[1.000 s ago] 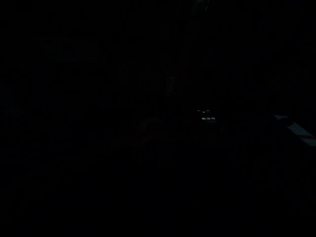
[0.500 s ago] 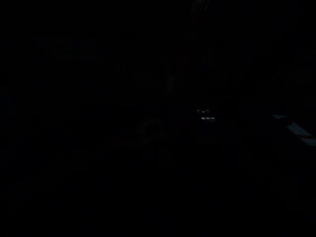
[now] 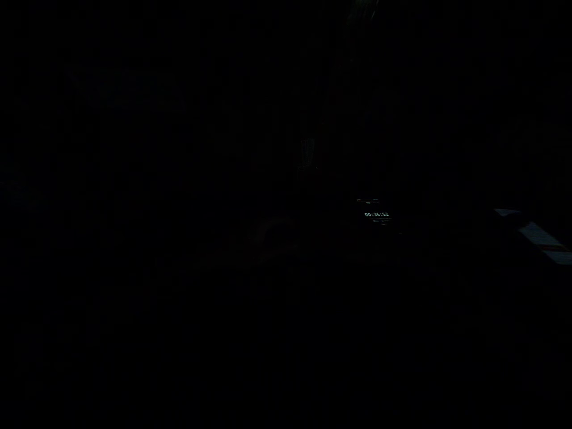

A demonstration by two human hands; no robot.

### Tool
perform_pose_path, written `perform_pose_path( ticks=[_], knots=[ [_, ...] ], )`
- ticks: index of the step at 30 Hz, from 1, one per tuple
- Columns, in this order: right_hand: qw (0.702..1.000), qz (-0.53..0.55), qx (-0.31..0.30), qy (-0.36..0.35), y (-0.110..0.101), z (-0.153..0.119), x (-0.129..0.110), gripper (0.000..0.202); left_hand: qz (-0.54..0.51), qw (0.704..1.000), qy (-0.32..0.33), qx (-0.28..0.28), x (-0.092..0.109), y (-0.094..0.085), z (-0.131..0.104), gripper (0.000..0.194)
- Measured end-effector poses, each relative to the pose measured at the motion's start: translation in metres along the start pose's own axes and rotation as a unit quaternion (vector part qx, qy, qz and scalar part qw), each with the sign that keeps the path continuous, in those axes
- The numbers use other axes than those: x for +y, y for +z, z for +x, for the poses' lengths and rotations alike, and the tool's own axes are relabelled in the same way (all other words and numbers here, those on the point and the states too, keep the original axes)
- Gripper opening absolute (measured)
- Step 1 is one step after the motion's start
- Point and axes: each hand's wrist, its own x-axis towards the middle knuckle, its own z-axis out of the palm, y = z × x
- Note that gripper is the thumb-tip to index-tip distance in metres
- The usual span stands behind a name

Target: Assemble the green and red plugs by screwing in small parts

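Nearly the whole head view is black. Left of a small lit display, a very faint brownish curved shape (image 3: 272,229) can be made out near the middle. It may be my left hand, reaching in from the left, but its fingers and anything in them are lost in the dark. My right hand cannot be made out anywhere. The lit display (image 3: 376,214) has pale digits reading 00:36:52, with thin bright lines above and below them.
On the right edge lies a pale bluish lit patch (image 3: 540,234), crossed by dark and orange bands. A dim patterned pale shape (image 3: 307,152) stands above the middle. Some faint glints (image 3: 364,11) show at the top. Surfaces and edges are hidden by darkness.
Almost nothing differs. The display's digits read the same, and the thin lines around them look slightly different. The faint shape near the middle stays in about the same place.
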Motion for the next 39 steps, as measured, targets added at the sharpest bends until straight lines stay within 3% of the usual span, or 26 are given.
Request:
perform_pose_path(
  ticks=[9,23,33,39],
  knots=[
    [1.000,-0.025,0.003,-0.008,0.002,0.001,0.001,0.032,0.022,0.999,0.000,-0.024,0.000,0.001,0.000,0.032],
    [0.998,-0.063,0.022,0.004,-0.005,-0.006,0.010,0.029,0.086,0.996,0.036,0.008,-0.015,0.002,0.003,0.032],
    [0.997,-0.077,0.017,0.027,0.019,0.003,0.032,0.031,0.143,0.988,0.047,-0.013,-0.021,0.002,0.007,0.031],
    [0.992,-0.122,-0.004,0.034,0.010,0.002,0.015,0.011,0.164,0.985,0.054,-0.016,-0.016,0.007,0.009,0.019]
  ],
)
